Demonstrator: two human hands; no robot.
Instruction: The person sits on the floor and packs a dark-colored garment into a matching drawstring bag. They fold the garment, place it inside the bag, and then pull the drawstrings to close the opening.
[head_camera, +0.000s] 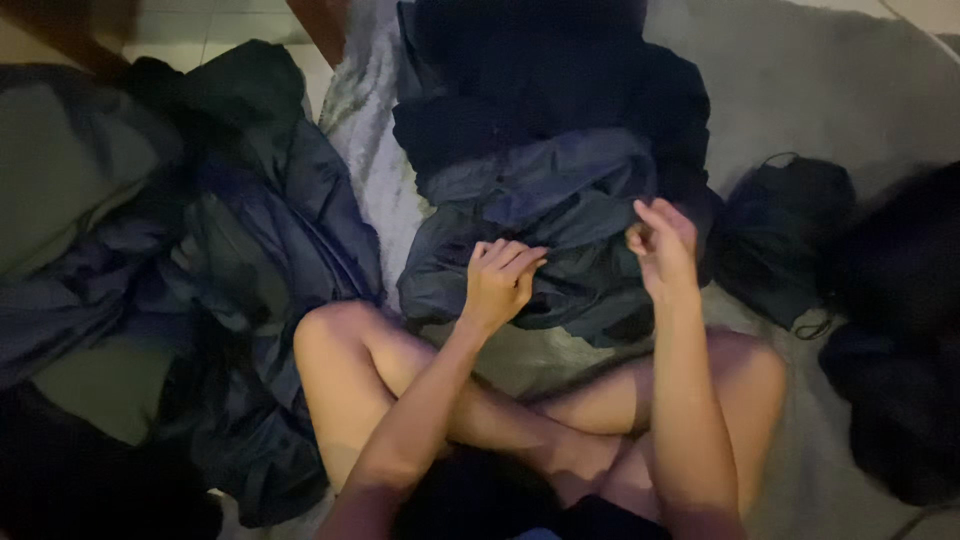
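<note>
I am resting my left hand on the dark jacket bunched on the rug ahead of my crossed legs, fingers curled loosely and gripping nothing. My right hand is hovering just above it, fingers half curled, empty. The jacket is looking light, limp and slippery; I am judging a bunched fold or hem the best grip.

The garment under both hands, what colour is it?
Dark navy-grey, plain, no pattern; the garment shows best in the head view.

The light is dim. A grey shaggy rug covers the floor; pale floor tiles show at the far left.
</note>
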